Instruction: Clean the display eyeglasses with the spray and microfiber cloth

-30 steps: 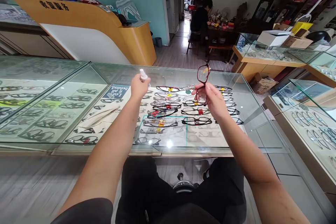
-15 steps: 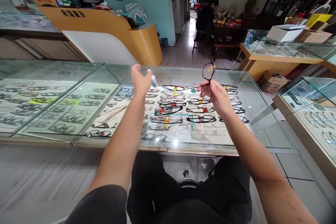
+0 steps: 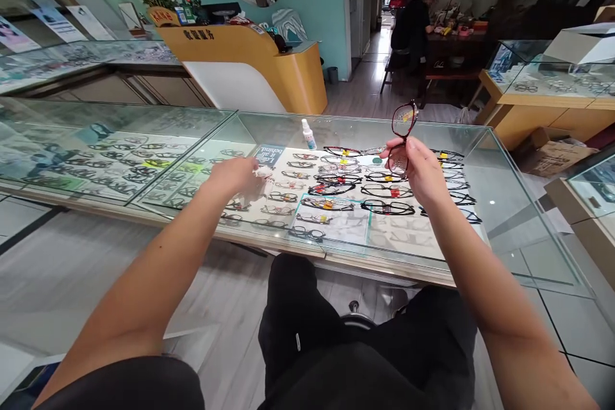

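My right hand [image 3: 423, 170] pinches a pair of dark red-framed glasses [image 3: 404, 120] and holds them upright above the glass showcase [image 3: 384, 250]. A pale cloth [image 3: 254, 189] lies under my left hand [image 3: 235, 178], whose fingers are closed on it over the left part of the showcase; the fingertips are partly hidden. Behind and to the right of that hand stands a small white spray bottle [image 3: 308, 134], upright on the glass and touched by neither hand. Rows of glasses [image 3: 387, 206] with small yellow and red tags show inside the showcase.
A yellow counter [image 3: 300, 80] stands beyond the showcase. Farther back, a person in black [image 3: 408, 29] sits at a cluttered dark table. Another glass display [image 3: 552, 86] is at the back right, with a white box [image 3: 583, 45] on it. My legs are below the near edge.
My left hand has moved away from the spray bottle, leftward and nearer me, onto the cloth. The view has turned left. My right hand still holds the glasses up.
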`<state>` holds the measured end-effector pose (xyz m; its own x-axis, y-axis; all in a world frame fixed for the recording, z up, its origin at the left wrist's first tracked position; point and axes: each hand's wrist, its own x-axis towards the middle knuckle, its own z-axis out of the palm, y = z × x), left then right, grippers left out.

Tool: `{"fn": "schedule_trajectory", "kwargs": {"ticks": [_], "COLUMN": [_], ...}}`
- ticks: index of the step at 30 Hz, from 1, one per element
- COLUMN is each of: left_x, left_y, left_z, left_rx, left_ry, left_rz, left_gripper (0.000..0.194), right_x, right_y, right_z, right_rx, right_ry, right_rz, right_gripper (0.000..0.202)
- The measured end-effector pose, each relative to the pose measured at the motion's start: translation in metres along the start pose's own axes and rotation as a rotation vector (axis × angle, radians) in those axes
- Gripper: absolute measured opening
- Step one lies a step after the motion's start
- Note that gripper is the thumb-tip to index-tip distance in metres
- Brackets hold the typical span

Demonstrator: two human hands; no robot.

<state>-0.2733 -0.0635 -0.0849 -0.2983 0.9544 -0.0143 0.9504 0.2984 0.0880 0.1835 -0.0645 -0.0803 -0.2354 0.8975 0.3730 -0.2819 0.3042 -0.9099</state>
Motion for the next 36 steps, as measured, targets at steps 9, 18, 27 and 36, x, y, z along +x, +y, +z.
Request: {"fn": "schedule_trajectory", "kwargs": {"ticks": [9, 18, 27, 36], "left_x": [-0.007, -0.022, -0.034, -0.046], "left_y": [-0.008, 0.001, 0.060, 0.205], "left_z": [0.012, -0.034, -0.131, -0.107], "left_rx": [-0.128, -0.537, -1.092, -1.515], "left_ry": [0.016, 0.147, 0.195, -0.173], "left_rz": [0.046, -0.101, 0.015, 0.179], "left_gripper": [0.036, 0.035, 0.005, 0.008], "right_x": [0.001, -0.001, -0.007, -0.006], "right_y": [0.004, 0.003, -0.010, -0.014], "right_z": [-0.002, -0.001, 0.002, 0.000], "right_rx": [0.021, 0.047, 0.062, 0.056], "right_ry": [-0.009, -0.042, -0.059, -0.063], "right_rz": [0.020, 0.006, 0.006, -0.004], "right_gripper": [0.042, 0.041, 0.037, 0.039]}}
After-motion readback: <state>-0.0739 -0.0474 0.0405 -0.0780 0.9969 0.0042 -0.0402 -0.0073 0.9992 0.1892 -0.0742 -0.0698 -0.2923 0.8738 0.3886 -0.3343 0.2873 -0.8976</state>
